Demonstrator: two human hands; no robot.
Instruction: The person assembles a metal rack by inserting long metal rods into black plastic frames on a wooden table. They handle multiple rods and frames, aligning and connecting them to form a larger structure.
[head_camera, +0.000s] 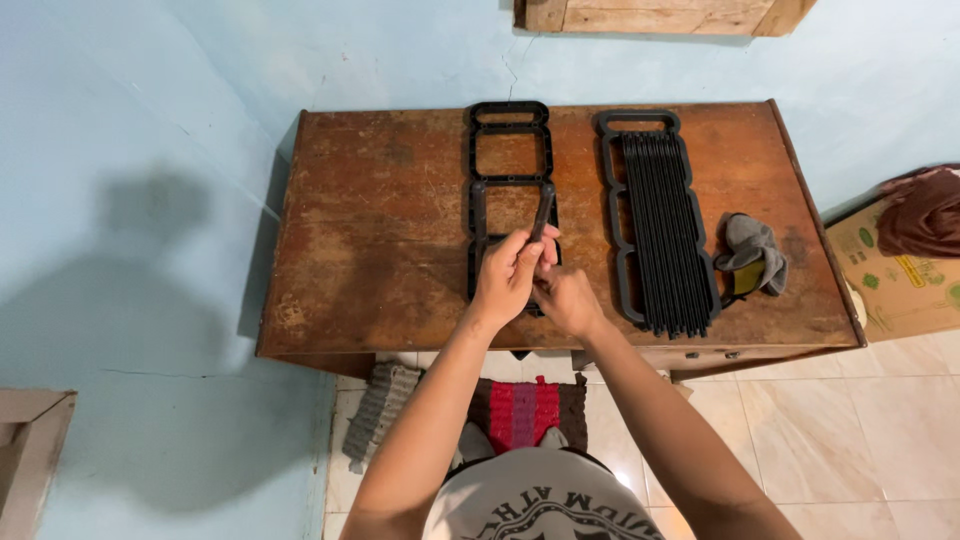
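Right now a thin black plastic bar (542, 212) is pinched in the left hand (508, 275), upper end angled away over the black rectangular plastic frame (510, 165) on the worn wooden table (380, 220). Right hand (566, 298) just below, fingers closed on the bar's lower end. Best seat one end squarely first. Stacked black bars (662, 230) right of the grip, grey glove (752, 250) beyond.

A home room: worn wooden table (400, 200), pale blue walls (130, 200), tiled floor (820, 430), woven mat (520, 410).
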